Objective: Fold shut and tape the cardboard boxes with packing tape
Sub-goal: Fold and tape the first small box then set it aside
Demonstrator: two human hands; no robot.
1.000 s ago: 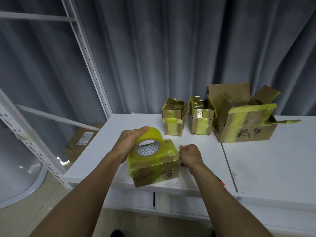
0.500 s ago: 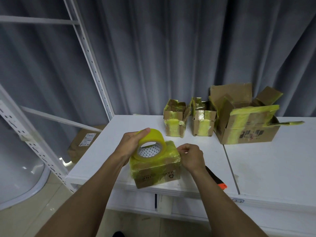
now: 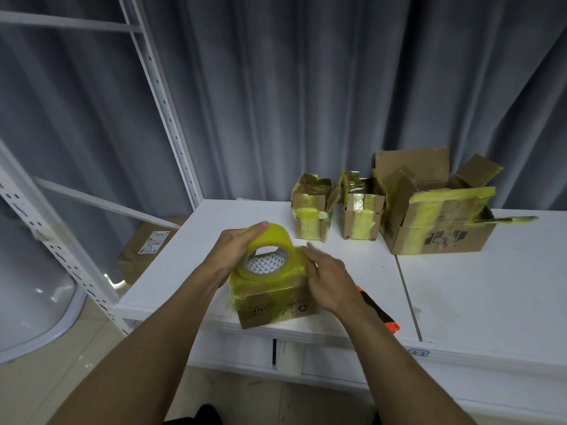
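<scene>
Cardboard box (image 3: pixel 276 306), small, brown, top and upper sides wrapped in yellow tape, flaps folded shut, sitting right at the near edge of the white desk (image 3: pixel 478 289). Tilted on top of that box, a round roll of yellow packing tape (image 3: pixel 277 237), clasped by the left grip (image 3: pixel 233 250), thumb over the rim and fingers curled behind. Against the box's right top edge, the right grip (image 3: pixel 328 279): wide, fingers straight and blurred, holding nothing, seemingly smoothing tape down. Cannot tell whether the strip is cut from the roll. Just right of the box, partly hidden under the right forearm, a black box cutter with an orange end (image 3: pixel 380 314), flat on the desk.

Farther back from the box and well apart from it: a small brown open cardboard box patched with yellow tape (image 3: pixel 310 216), just beside it a second small taped cardboard box (image 3: pixel 362 217), then a large brown cardboard box (image 3: pixel 441 234), all three with flaps up. Behind everything, a grey pleated curtain (image 3: pixel 322 87).

Progress, as a judgement: one box of four closed and close to sealed; three left to fold and tape.

Room: bare desk between the near box and the far three, and more to its right past the cutter. Little margin in front of the box, so risky to nudge it nearer. Left of the box, a short stretch of desk, then the drop and a white perforated shelf upright (image 3: pixel 165 127).
</scene>
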